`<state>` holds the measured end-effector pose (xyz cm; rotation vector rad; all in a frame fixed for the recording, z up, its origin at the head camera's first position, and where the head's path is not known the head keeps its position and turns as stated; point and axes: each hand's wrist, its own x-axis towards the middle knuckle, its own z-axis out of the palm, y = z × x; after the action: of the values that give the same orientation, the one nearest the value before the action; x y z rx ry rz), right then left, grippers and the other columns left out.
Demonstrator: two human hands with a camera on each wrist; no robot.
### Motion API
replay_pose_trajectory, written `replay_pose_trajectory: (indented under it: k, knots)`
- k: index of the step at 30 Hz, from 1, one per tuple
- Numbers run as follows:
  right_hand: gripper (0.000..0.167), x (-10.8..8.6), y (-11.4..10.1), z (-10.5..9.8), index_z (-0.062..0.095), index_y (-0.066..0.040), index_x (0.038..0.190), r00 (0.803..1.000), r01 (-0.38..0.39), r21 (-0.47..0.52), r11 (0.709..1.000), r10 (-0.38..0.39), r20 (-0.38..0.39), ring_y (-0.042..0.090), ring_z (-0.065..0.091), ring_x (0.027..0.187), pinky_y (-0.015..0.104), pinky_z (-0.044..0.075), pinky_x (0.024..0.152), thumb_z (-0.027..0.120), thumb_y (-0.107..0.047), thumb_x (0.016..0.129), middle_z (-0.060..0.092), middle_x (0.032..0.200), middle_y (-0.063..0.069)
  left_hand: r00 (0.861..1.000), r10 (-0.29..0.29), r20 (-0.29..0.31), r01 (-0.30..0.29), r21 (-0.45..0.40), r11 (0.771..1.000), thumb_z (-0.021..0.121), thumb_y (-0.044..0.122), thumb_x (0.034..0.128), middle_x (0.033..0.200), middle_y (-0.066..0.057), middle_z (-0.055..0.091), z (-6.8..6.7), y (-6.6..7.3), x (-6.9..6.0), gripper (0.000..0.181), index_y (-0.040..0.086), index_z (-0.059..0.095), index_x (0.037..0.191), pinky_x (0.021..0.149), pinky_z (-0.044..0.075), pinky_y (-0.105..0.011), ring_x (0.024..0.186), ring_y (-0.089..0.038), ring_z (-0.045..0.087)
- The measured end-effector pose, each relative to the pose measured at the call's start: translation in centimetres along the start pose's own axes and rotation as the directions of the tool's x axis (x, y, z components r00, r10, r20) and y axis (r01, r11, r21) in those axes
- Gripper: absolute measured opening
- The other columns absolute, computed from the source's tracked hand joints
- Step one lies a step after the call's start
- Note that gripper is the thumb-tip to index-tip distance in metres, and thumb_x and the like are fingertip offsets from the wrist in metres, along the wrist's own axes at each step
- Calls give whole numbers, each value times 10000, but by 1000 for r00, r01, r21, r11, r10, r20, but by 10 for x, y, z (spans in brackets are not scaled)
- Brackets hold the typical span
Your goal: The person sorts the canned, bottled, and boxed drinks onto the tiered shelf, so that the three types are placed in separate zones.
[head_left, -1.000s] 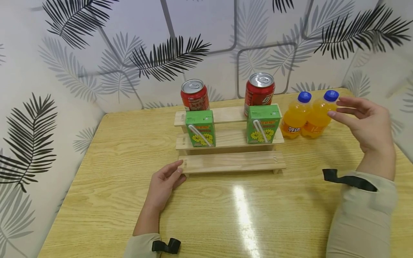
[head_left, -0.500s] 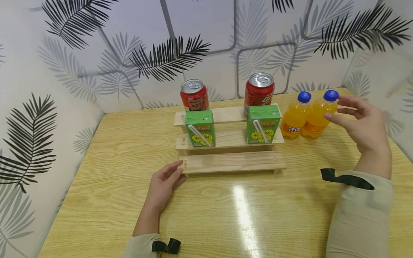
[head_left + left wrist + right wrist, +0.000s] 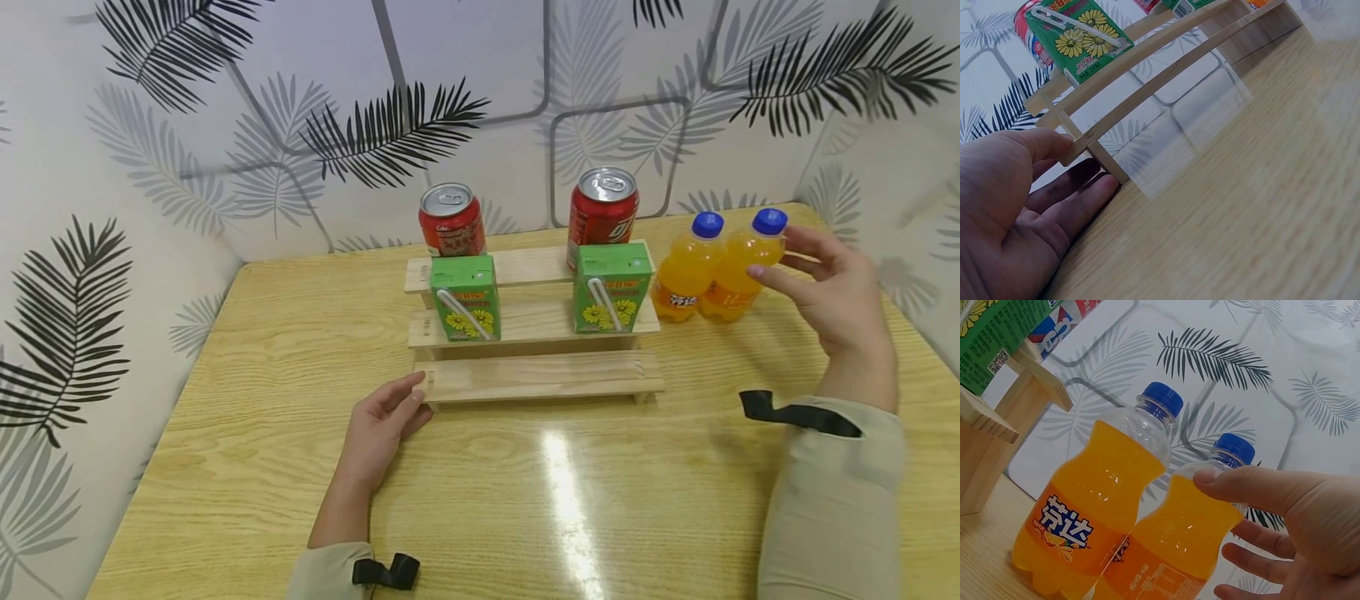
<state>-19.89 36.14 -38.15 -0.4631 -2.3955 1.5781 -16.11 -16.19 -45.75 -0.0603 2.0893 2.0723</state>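
Note:
A three-step wooden display rack (image 3: 540, 375) stands on the table. My left hand (image 3: 382, 421) holds the left end of its lowest step; in the left wrist view the thumb (image 3: 1054, 145) lies at the step's end and the other fingers sit lower, by the leg. Two orange soda bottles with blue caps stand upright, side by side, right of the rack. Around the right-hand bottle (image 3: 738, 271) my right hand (image 3: 843, 292) is spread, thumb in front and fingers behind. In the right wrist view those fingers stay apart from this bottle (image 3: 1179, 531); whether the thumb touches is unclear.
Two red cola cans, the left can (image 3: 453, 225) and the right can (image 3: 603, 212), stand on the top step. On the middle step are two green drink cartons, a left carton (image 3: 467, 300) and a right carton (image 3: 611, 290). A patterned wall (image 3: 495, 167) rises behind the table.
My right hand has moved a little left, so its thumb now overlaps the right-hand bottle more. The left hand, rack and drinks have stayed put.

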Motion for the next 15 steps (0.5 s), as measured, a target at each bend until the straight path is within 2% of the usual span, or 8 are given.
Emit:
replay_pose_trajectory:
  k: [3, 7, 8, 10, 13, 15]
  knots:
    - [716, 1, 1, 1, 436, -307, 1513, 1000, -7, -8, 1000, 7, 14, 121, 481, 1269, 173, 499, 1047, 772, -293, 880, 484, 1303, -200, 1000, -5, -2, 5, 1, 1000, 577, 74, 1014, 1385, -168, 575, 0, 0, 0, 350, 32, 598, 1362, 947, 592, -283, 1104, -84, 667]
    - [724, 2, 1, 2, 430, -305, 1517, 1000, -3, 7, 1000, 3, 22, 167, 464, 1314, 79, 520, 918, 774, -278, 881, 477, 1319, -181, 1000, -14, -5, 14, -3, 1000, 577, 74, 1015, 1380, -171, 578, 0, 0, 0, 350, 35, 599, 1361, 947, 593, -282, 1091, -74, 672]
    - [725, 2, 1, 3, 435, -299, 1515, 1000, 2, 33, 999, -3, 28, 180, 460, 1318, 68, 524, 890, 779, -265, 877, 480, 1314, -176, 1000, -13, -4, 13, -3, 1000, 578, 74, 1014, 1379, -173, 578, 0, 0, 0, 350, 34, 599, 1361, 947, 593, -283, 1090, -74, 672]
    - [723, 2, 2, 4, 463, -254, 1502, 999, 22, 150, 988, -28, 37, 171, 492, 1261, 64, 547, 815, 795, -185, 863, 503, 1283, -150, 1000, -13, -5, 13, -5, 1000, 580, 74, 1013, 1380, -174, 578, 0, 0, 0, 351, 32, 598, 1362, 947, 593, -283, 1089, -73, 673]
    - [716, 2, 5, 6, 502, -187, 1475, 997, 46, 305, 951, -63, 46, 142, 529, 1164, 62, 562, 721, 808, -84, 836, 533, 1231, -111, 1000, -13, -5, 13, -5, 1000, 575, 73, 1015, 1383, -175, 576, 1, 0, 0, 351, 29, 596, 1362, 947, 593, -283, 1090, -71, 671]
    - [718, 2, 5, 8, 504, -177, 1472, 997, 45, 331, 943, -64, 44, 128, 532, 1144, 65, 566, 695, 812, -80, 830, 540, 1242, -94, 1000, -15, -5, 15, -3, 1000, 574, 71, 1016, 1383, -174, 576, 1, 0, 0, 349, 27, 596, 1361, 946, 593, -282, 1092, -69, 670]
